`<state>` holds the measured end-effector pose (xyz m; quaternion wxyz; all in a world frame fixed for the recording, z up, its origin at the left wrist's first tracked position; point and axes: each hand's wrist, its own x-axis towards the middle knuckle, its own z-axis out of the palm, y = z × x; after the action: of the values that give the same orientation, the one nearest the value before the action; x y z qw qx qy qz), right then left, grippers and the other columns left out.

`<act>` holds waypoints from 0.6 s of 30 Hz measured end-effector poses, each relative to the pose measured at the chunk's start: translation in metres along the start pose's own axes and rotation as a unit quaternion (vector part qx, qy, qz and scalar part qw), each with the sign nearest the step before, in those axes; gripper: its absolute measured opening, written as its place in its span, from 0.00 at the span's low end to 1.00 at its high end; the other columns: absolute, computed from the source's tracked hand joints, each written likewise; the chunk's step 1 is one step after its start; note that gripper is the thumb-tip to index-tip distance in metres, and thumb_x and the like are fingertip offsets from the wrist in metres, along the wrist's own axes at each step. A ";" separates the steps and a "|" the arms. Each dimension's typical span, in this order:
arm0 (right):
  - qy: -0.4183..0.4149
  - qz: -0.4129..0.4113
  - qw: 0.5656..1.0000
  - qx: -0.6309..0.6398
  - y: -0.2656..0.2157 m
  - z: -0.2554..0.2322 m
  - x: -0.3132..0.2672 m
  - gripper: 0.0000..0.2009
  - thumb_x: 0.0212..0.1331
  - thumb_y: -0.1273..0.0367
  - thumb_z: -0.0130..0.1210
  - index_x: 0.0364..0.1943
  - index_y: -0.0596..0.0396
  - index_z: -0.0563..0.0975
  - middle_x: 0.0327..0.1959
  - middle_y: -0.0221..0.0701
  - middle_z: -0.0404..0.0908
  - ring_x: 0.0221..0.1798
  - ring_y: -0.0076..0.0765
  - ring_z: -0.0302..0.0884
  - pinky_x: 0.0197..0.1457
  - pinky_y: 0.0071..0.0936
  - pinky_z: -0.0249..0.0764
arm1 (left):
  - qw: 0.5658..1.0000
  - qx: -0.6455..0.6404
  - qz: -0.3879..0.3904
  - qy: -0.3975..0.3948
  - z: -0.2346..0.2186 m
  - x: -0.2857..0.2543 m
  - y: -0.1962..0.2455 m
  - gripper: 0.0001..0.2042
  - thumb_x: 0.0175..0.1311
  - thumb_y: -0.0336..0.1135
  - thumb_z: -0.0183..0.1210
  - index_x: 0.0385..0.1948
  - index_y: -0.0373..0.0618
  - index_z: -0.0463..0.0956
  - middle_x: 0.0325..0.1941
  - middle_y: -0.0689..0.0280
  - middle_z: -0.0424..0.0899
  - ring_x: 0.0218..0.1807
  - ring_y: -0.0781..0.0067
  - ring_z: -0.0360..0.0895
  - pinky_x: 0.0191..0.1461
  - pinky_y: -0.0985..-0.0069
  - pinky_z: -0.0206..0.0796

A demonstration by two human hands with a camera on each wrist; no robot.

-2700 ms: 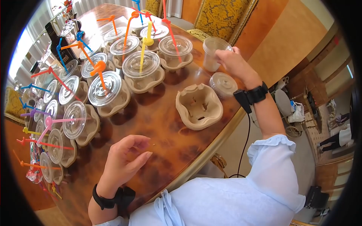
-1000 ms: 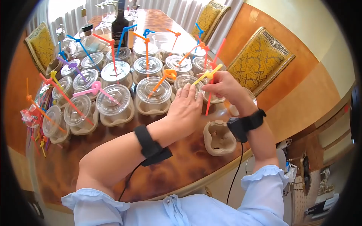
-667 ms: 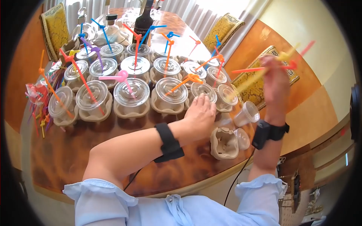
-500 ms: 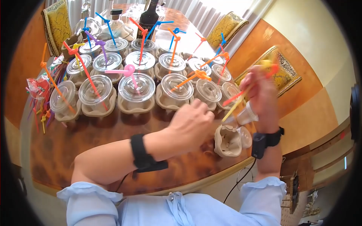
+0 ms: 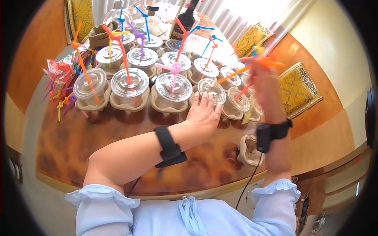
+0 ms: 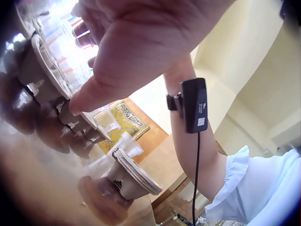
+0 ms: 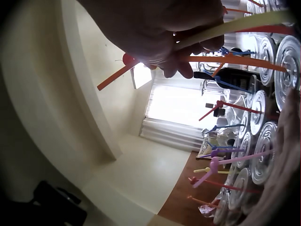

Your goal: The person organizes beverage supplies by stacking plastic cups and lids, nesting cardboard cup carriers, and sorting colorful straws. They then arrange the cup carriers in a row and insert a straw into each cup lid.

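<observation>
My left hand rests with outstretched fingers on the clear lid of a cup in the front row, whose top has no straw standing in it. Raised to the right of that cup, my right hand, slightly blurred, pinches knotted straws: an orange straw, a red straw and a yellow straw. The orange one's lower end overlaps the lid's edge in the right wrist view. Just left stands a lidded cup with a pink straw.
Several lidded cups in cardboard holders, many with knotted straws, fill the table's far side. A cardboard holder stands near the right edge. A dark bottle rises behind. At left lies a heap of straws with a red packet.
The right hand left the clear cup and came to hold yellow and red straws, then an orange one too. That orange straw is out of its lid. The left hand shifted onto this lid.
</observation>
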<state>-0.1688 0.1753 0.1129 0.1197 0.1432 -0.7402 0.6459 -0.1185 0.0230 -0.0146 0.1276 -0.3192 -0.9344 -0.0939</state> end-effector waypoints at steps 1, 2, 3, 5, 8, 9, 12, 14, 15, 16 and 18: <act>0.059 -0.039 0.997 0.007 -0.022 0.005 -0.006 0.05 0.56 0.71 0.56 0.30 0.58 0.80 0.21 0.21 0.69 0.22 0.17 0.66 0.25 0.14 0.63 | 1.000 -0.013 0.000 0.004 -0.002 -0.002 0.001 0.35 0.52 0.37 0.57 0.63 0.36 0.56 0.67 0.38 0.54 0.70 0.40 0.48 0.71 0.49 0.38; 0.097 -0.049 0.992 0.064 -0.038 0.006 -0.004 0.05 0.58 0.70 0.55 0.29 0.55 0.79 0.22 0.22 0.71 0.25 0.18 0.68 0.28 0.13 0.64 | 1.000 -0.025 0.001 0.008 -0.006 -0.005 0.004 0.36 0.51 0.37 0.58 0.63 0.35 0.55 0.67 0.38 0.53 0.71 0.40 0.48 0.71 0.49 0.39; 0.059 -0.074 0.992 0.086 -0.039 0.004 -0.003 0.04 0.58 0.70 0.55 0.31 0.55 0.78 0.21 0.21 0.70 0.24 0.17 0.67 0.28 0.14 0.64 | 0.999 -0.035 0.003 0.012 -0.011 -0.010 0.005 0.37 0.50 0.38 0.60 0.63 0.35 0.55 0.67 0.38 0.53 0.71 0.40 0.48 0.71 0.50 0.39; -0.008 -0.082 0.991 0.106 -0.035 0.004 -0.007 0.04 0.58 0.70 0.56 0.34 0.55 0.78 0.20 0.20 0.69 0.23 0.16 0.65 0.26 0.14 0.63 | 0.993 -0.077 0.016 0.088 -0.028 -0.029 0.002 0.30 0.46 0.36 0.63 0.54 0.35 0.65 0.58 0.45 0.64 0.62 0.46 0.60 0.64 0.56 0.53; -0.097 0.049 0.993 0.048 -0.014 0.029 -0.021 0.08 0.57 0.70 0.57 0.39 0.55 0.77 0.19 0.18 0.68 0.20 0.13 0.63 0.24 0.14 0.61 | 0.978 -0.157 0.016 0.136 -0.055 -0.061 -0.012 0.18 0.44 0.33 0.63 0.38 0.38 0.70 0.41 0.55 0.69 0.47 0.54 0.65 0.51 0.60 0.60; -0.090 0.078 0.993 -0.005 -0.007 0.052 -0.027 0.11 0.54 0.70 0.60 0.41 0.56 0.76 0.18 0.16 0.66 0.19 0.12 0.60 0.21 0.13 0.58 | 0.981 -0.146 -0.009 0.126 -0.055 -0.070 -0.019 0.20 0.44 0.34 0.63 0.40 0.38 0.70 0.43 0.54 0.68 0.50 0.53 0.65 0.53 0.60 0.59; -0.187 0.172 0.967 0.016 0.021 0.085 -0.025 0.14 0.49 0.72 0.64 0.40 0.60 0.76 0.18 0.20 0.68 0.16 0.14 0.59 0.18 0.17 0.55 | 0.988 -0.072 -0.071 0.119 -0.062 -0.091 -0.038 0.26 0.46 0.36 0.64 0.48 0.38 0.68 0.52 0.51 0.66 0.58 0.50 0.61 0.60 0.60 0.55; -0.195 0.186 0.962 -0.034 0.028 0.108 -0.017 0.12 0.48 0.72 0.64 0.37 0.59 0.77 0.17 0.21 0.68 0.15 0.15 0.60 0.17 0.18 0.56 | 0.985 0.018 -0.090 0.146 -0.052 -0.096 -0.049 0.31 0.46 0.38 0.65 0.54 0.39 0.65 0.58 0.49 0.62 0.63 0.47 0.56 0.65 0.58 0.50; -0.197 0.193 0.959 -0.061 0.031 0.118 -0.015 0.11 0.48 0.72 0.65 0.35 0.59 0.77 0.17 0.21 0.69 0.15 0.15 0.61 0.17 0.18 0.57 | 0.988 0.017 -0.097 0.120 -0.049 -0.097 -0.052 0.33 0.46 0.39 0.65 0.56 0.40 0.63 0.60 0.48 0.60 0.65 0.46 0.54 0.66 0.56 0.48; -0.208 0.194 0.958 -0.035 0.034 0.126 -0.013 0.09 0.52 0.72 0.62 0.37 0.57 0.79 0.15 0.17 0.66 0.14 0.13 0.57 0.17 0.15 0.53 | 0.990 0.015 -0.104 0.096 -0.047 -0.096 -0.053 0.35 0.46 0.39 0.65 0.58 0.41 0.61 0.62 0.47 0.58 0.67 0.45 0.51 0.68 0.54 0.45; -0.175 0.185 0.965 -0.062 0.029 0.136 -0.010 0.07 0.53 0.71 0.61 0.36 0.57 0.80 0.16 0.17 0.66 0.14 0.13 0.57 0.17 0.15 0.53 | 0.990 0.036 -0.102 0.086 -0.030 -0.092 -0.060 0.37 0.47 0.40 0.65 0.61 0.41 0.59 0.64 0.45 0.56 0.69 0.44 0.49 0.69 0.49 0.41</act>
<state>-0.1687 0.0452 0.0638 -0.1248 0.1064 -0.8018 0.5746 -0.0801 -0.0843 -0.0197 0.2083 -0.2087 -0.9503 -0.0996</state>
